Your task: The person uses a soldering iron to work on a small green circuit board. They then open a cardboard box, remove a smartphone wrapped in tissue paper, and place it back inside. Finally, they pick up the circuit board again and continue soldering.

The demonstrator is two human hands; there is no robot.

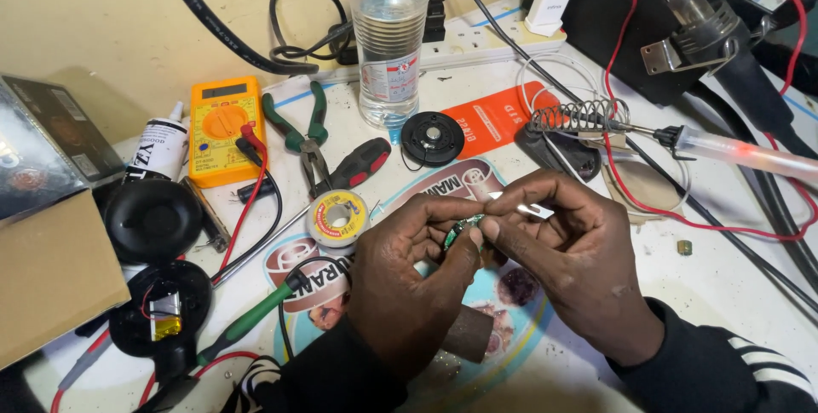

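Circuit board (463, 227), one small green piece, sits pinched between both hands above the middle of the table (733, 294). Left hand (409, 281) curls closed around it, thumb and fingers gripping its edge. Right hand (562, 247) closes on one pair of metal tweezers (530, 207), tip at the board. Nearby lie one solder spool (336, 218), one yellow multimeter (223, 127), one water bottle (389, 46), one pair of green pliers (298, 127) and two screwdrivers.
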